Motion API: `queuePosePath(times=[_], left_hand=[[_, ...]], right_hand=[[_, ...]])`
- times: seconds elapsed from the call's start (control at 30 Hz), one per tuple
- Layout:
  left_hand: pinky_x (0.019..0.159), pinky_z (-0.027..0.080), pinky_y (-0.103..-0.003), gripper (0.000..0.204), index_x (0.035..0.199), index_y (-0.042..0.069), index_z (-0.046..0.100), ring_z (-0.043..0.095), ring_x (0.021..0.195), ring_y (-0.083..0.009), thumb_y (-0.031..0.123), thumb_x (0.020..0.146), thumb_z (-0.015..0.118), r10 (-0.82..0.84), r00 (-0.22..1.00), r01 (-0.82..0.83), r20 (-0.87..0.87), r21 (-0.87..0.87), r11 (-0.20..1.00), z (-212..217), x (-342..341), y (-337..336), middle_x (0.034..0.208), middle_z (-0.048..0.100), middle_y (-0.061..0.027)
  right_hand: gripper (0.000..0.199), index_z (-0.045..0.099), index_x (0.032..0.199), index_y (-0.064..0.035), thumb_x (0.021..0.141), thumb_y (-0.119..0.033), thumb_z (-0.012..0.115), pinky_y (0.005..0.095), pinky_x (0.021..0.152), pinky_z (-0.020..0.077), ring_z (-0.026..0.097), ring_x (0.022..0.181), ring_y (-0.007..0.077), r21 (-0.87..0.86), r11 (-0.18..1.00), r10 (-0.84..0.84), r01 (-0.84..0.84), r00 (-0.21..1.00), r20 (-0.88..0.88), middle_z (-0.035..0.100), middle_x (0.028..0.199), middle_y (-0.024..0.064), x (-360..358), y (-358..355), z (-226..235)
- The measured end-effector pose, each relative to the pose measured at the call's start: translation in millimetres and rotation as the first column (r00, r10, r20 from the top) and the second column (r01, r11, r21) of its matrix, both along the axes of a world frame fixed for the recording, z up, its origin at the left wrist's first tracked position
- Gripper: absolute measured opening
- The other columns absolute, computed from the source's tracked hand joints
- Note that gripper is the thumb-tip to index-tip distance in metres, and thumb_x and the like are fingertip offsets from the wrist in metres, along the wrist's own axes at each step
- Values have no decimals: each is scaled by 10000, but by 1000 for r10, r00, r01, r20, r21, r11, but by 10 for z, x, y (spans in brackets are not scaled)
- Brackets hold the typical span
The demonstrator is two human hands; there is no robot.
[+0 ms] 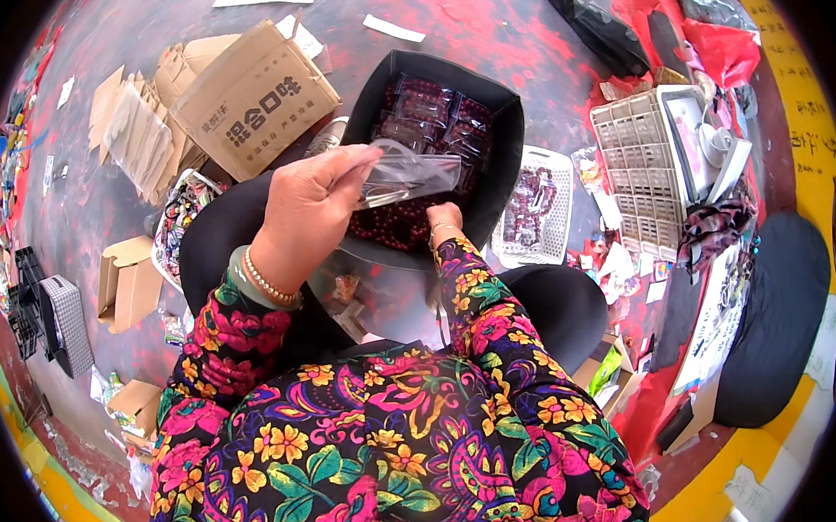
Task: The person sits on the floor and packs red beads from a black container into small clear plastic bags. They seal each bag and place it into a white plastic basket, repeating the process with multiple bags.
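- From where I'm standing, left side's got 1 big tan cardboard carton (251,104), kinda limiting elbow room.
- Left hand (315,193) is pinching 1 clear, flat plastic bag (428,173) over the black, deep, open-topped bin (509,119). Looks like bagging; next probably calls for opening that bag.
- Right hand (445,216) is down at the dark red, round beads (393,226) inside. Fingers hidden, can't tell its grip. Near rim's tight, open room's upward.
- 1 white, perforated plastic basket (566,189) sits just right.
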State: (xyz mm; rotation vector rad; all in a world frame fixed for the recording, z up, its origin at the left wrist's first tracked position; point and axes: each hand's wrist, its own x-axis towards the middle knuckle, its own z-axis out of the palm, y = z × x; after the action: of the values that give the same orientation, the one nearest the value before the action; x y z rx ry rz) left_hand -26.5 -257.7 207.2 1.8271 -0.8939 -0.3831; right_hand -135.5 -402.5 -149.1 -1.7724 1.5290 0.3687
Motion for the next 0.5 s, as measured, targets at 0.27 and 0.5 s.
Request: queuePosePath(times=[0.27,0.5], left_hand=[[557,491,-208,196,1020,10,643,582,713,-60,85,857,564,-8,1000,8,18,-2,1000,-230,225,-106,848,643,-23],[586,505,-233,211,1038,18,632,595,753,-90,88,849,572,47,997,-48,-59,-17,999,-616,480,-208,870,646,-40]], right_hand=[[251,645,971,-78,732,-43,577,269,487,443,587,599,137,218,965,35,-143,900,436,623,701,52,53,-527,297],[270,653,1029,-111,766,-56,624,216,533,384,509,602,56,416,870,-108,-264,721,684,620,814,-24,33,-674,1754]])
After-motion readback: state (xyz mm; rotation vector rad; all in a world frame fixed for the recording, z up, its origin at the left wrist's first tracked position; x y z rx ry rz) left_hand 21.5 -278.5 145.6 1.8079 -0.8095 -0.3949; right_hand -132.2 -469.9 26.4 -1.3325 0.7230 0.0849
